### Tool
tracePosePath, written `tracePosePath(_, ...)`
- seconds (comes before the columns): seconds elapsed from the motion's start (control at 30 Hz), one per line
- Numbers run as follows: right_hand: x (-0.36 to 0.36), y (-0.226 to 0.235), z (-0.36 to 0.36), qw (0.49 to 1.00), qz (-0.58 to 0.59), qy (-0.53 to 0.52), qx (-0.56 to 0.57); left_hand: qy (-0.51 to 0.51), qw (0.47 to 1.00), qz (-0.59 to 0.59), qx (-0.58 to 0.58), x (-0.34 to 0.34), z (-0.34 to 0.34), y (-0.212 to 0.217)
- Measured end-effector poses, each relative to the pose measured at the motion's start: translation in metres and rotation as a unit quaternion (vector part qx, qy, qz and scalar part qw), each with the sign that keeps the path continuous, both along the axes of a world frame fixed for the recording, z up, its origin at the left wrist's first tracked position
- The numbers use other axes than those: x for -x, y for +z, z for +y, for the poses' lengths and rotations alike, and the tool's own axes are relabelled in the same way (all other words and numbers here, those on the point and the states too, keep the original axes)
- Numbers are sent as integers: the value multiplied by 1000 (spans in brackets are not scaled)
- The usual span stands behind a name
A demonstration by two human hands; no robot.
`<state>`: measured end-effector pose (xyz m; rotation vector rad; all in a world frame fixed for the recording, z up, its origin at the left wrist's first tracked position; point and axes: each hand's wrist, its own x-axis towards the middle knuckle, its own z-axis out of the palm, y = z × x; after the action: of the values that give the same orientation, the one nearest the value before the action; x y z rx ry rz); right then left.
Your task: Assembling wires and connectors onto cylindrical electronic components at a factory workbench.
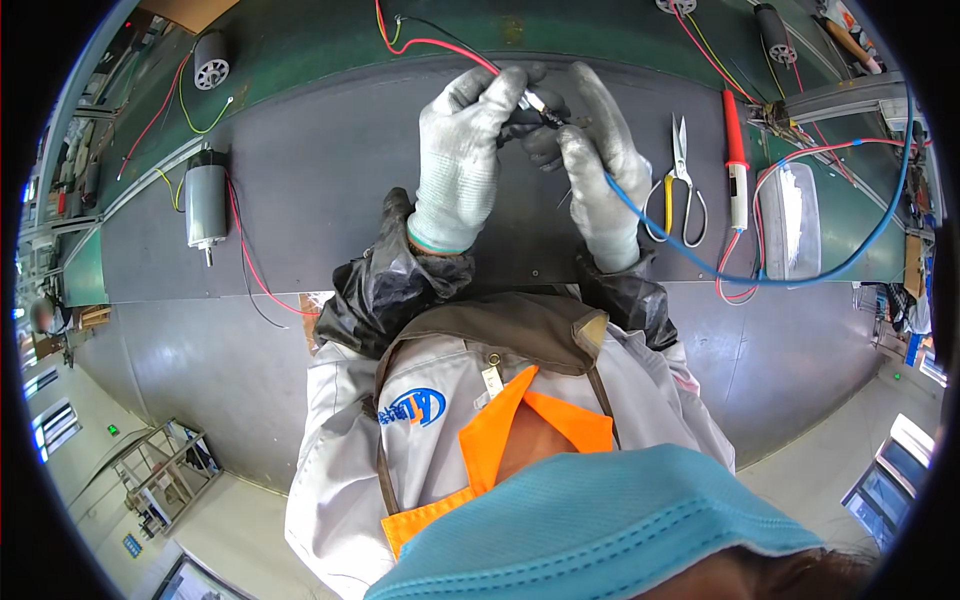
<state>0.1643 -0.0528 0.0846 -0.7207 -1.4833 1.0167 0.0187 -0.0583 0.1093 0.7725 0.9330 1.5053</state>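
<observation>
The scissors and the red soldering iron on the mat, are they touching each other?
Apart. The head view shows a strip of dark mat between the scissors and the red soldering iron.

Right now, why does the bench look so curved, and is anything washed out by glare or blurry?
Head view: the fisheye lens bends the bench edge toward the rim, with black corners; glare whitens the clear plastic tray; the left hand and right hand look sharp; the blue mask at the lower edge is soft.
</observation>
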Motion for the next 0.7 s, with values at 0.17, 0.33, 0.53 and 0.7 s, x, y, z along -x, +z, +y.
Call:
tracePosePath(0.17, 4, -8, -3, 999, 29, -31, -23, -19, 1000, 2, -17, -11, -1, -15)
tracePosePath(0.33, -16, -13, 5, 992, -47, 67, 94, -86, 994, -37, -62, 0, -5, -49)
tracePosePath(0.53, -174, -30, 32, 794, -493, -343, -97, -93, 977, -191, 23, 35, -20, -79)
tracePosePath(0.7, -263, -81, 55, 736, -562, -378, 6, -101, 970, -217, 47, 39, -25, -100)
